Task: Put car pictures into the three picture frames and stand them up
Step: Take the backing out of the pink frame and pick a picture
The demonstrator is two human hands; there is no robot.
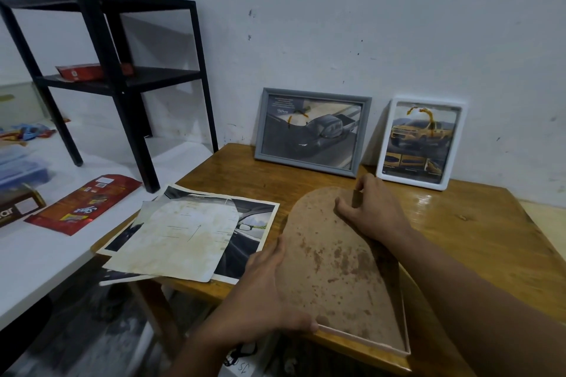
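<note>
Third picture frame (398, 343): laid face down at the near edge of the wooden table (477, 242), its stained brown backing board (333, 263) uppermost. Left hand (263, 294): laid against the frame's left side, fingers nearly straight, thumb at the near corner. Right hand (367, 211): fingers curled, a small tab (356, 197) at the board's top pinched. Grey frame (312, 131) and white frame (421, 144): stood against the wall, each fitted with a car picture. Loose car pictures (190, 236): stacked on the table's left corner. Black shelf rack (119, 76): on the adjoining white table (46, 254).
</note>
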